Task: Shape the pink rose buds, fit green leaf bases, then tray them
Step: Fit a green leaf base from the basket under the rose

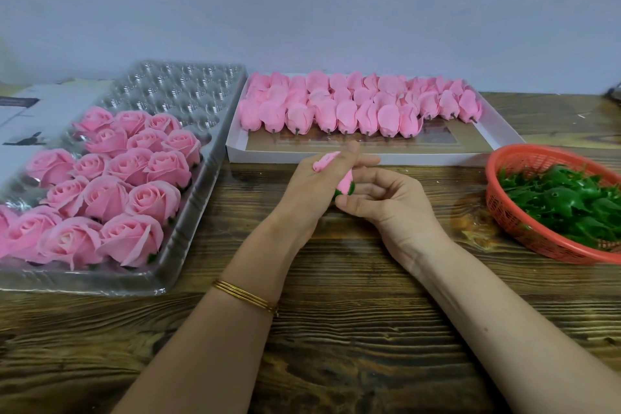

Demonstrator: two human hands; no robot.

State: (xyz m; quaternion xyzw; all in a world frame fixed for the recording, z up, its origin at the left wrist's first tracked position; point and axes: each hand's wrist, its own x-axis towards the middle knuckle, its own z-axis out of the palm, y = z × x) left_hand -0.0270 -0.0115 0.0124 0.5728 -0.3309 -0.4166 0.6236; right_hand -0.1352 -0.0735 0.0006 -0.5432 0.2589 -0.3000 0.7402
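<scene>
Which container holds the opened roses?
The clear plastic tray on the left; the white box holds closed buds, the red basket only green leaf bases.

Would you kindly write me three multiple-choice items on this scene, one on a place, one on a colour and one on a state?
1. Relative to the box, the basket stands:
A. to its left
B. to its right
C. inside it

2. The basket is:
A. blue
B. red
C. white

3. The held bud:
A. has a green base on
B. has no base
C. is crushed flat

Answers:
1 B, since the basket sits past the box's right end.
2 B, since its mesh wall and rim are red.
3 A, since green shows under the pink petals.
</scene>
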